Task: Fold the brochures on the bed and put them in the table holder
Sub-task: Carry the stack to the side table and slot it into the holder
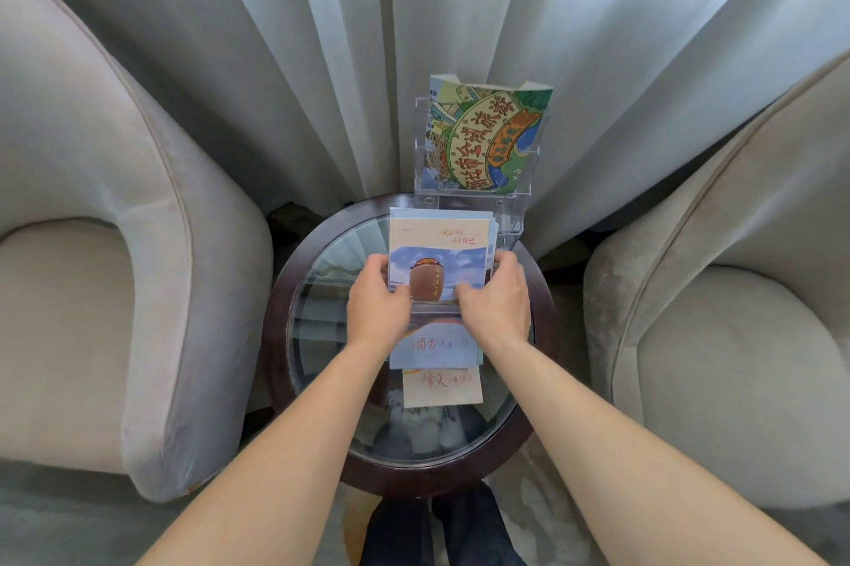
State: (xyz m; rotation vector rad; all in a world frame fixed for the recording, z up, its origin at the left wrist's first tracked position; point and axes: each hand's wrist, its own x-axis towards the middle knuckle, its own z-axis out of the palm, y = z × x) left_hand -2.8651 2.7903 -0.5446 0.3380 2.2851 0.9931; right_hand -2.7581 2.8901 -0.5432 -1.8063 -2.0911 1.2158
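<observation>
Both hands hold a stack of folded brochures [439, 243] upright above the round glass table [322, 289]; its front shows a brown jar under a blue sky. My left hand [377, 303] grips the stack's lower left edge, and my right hand [496, 299] grips its lower right edge. Just behind the stack stands a clear acrylic holder [519, 197] at the table's far edge. Its rear tier carries a green and yellow illustrated brochure [483, 133]. On the glass below my hands lie two more folded brochures, a pale blue one [437, 349] over a cream one [444, 388].
A beige armchair [92, 243] stands left of the table and another armchair [736, 312] stands to the right. White curtains [276, 59] hang behind the holder. The table has a dark wooden rim [276, 289]. My legs show at the bottom edge.
</observation>
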